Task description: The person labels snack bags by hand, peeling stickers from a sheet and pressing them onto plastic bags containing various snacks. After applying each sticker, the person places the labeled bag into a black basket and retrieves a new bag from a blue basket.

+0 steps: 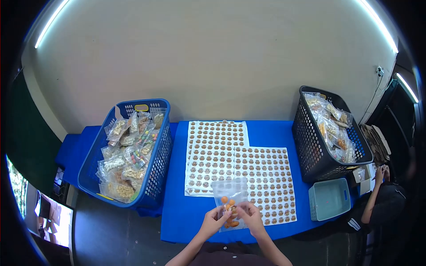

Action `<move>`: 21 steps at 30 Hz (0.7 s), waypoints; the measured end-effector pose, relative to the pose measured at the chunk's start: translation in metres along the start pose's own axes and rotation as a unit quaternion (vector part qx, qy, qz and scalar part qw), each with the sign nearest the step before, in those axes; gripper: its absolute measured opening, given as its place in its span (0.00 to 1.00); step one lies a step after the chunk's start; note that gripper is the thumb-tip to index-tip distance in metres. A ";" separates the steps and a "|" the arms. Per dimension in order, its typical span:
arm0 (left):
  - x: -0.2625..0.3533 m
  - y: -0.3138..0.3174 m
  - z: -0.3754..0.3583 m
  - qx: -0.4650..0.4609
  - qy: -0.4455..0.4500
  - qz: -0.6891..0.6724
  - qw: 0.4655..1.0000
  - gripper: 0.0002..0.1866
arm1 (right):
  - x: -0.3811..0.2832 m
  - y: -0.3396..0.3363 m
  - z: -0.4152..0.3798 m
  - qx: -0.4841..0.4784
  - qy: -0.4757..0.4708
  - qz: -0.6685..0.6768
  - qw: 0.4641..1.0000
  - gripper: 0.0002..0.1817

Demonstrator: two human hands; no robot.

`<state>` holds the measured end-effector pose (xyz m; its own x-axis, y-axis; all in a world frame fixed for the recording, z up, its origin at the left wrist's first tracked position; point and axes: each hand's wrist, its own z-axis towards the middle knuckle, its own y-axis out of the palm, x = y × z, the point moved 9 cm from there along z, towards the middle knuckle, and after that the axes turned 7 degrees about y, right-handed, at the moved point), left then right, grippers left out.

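A clear plastic bag point(230, 186) with several orange round pieces inside lies over the lower edge of the sticker sheets point(266, 177). My left hand point(215, 220) is closed on the bag's left side, thumb on its front. From the right, my right hand point(252, 218) has its fingers pinched at a round brown sticker point(234, 211) on the bag's front. Whether the sticker lies fully flat is too small to tell. The sheets carry rows of the same round brown stickers and rest on a blue-covered table point(177, 221).
A blue basket point(162, 164) full of filled bags stands at left. At right are a black basket point(306, 146) of similar bags and a grey-green tray point(330, 199). Another person's arm point(372, 199) and dark clothing show at far right.
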<state>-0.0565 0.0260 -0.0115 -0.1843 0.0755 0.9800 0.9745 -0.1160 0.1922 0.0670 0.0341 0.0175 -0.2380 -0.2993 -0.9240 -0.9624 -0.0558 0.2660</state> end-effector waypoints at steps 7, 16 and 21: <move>0.012 0.063 0.013 -0.039 0.011 0.033 0.999 0.13 | -0.007 -0.061 -0.006 0.050 -0.019 -0.001 0.999 0.10; -0.005 0.121 0.014 -0.024 -0.019 0.117 0.993 0.16 | -0.002 -0.135 -0.021 0.029 0.034 0.066 0.997 0.14; -0.008 0.152 0.009 -0.032 -0.037 0.081 0.996 0.17 | -0.018 -0.148 -0.031 0.002 -0.005 -0.013 1.000 0.09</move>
<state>0.0944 0.0164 0.0098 -0.0138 0.1223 0.9924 0.9800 -0.1952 0.0377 0.2175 0.0182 0.0037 -0.2137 -0.2890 -0.9332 -0.9688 -0.0600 0.2404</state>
